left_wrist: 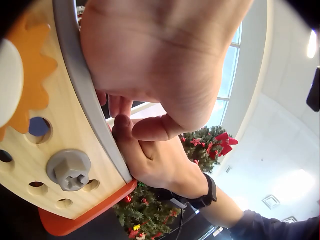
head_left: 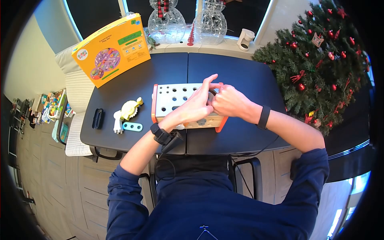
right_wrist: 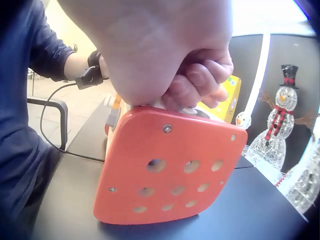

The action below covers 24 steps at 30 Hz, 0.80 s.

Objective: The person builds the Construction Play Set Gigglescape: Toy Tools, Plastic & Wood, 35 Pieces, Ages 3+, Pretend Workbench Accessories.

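A toy workbench box has a pale top panel (head_left: 163, 97) with round holes, wooden sides and red ends (right_wrist: 170, 170). Over the right part of that panel is the left hand (head_left: 196, 106), index finger stretched out, its thumb close to the right hand in the left wrist view. The right hand (head_left: 236, 103) has its fingers curled at the box's top right edge; what lies inside them is hidden. Under its fingers a grey piece (right_wrist: 188, 110) partly shows. The long wooden side carries a grey hex bolt (left_wrist: 70, 169) and an orange gear (left_wrist: 37, 67).
Left of the box lie a yellow-green toy piece (head_left: 130, 110), a white piece (head_left: 118, 122), a teal strip with holes (head_left: 133, 127) and a black tray (head_left: 98, 118). A yellow carton (head_left: 113, 50) stands at the table's back left. A decorated tree (head_left: 316, 68) is on the right.
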Motion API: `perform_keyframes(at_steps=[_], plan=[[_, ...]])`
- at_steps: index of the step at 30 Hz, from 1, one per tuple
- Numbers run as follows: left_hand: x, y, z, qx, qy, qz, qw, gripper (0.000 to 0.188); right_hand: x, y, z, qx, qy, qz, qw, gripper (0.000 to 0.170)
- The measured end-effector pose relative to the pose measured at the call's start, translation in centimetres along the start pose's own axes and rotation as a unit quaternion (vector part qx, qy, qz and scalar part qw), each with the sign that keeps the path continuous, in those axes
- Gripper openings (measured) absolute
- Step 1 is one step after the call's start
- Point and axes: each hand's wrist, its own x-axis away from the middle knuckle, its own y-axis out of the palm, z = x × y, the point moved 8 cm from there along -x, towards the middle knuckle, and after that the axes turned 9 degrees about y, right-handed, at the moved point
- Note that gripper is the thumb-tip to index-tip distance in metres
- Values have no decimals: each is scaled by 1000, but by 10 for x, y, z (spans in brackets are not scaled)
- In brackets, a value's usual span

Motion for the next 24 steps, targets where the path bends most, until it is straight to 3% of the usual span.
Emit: perform_keyframes(at_steps=[1, 4, 7, 10, 14, 18, 22, 24], plan=[[-1, 0, -1, -3, 6, 6, 1000, 101, 0, 0, 0, -4, 7, -9, 1000, 14], [-2, 0, -3, -52, 33, 23, 998, 100, 7, -18, -2, -14, 2, 124, 992, 14], [-3, 2, -4, -83, 28, 23, 996, 100, 5, -4, -2, -8, 39, 60, 997, 13], [-5, 3, -5, -108, 25, 24, 994, 98, 6, -2, 0, -31, 82, 76, 993, 15], [-5, 4, -2, -105, -13, 32, 994, 92, 6, 1, 4, -46, 116, 34, 992, 15], [6, -24, -2, 32, 44, 159, 986, 82, 13, -5, 2, -65, 107, 40, 991, 32], [55, -94, 19, -30, 82, 243, 966, 60, 13, -7, 8, -80, 121, 60, 988, 49], [93, -126, 20, -141, 71, 281, 947, 46, 14, -5, 11, -102, 141, 61, 983, 49]])
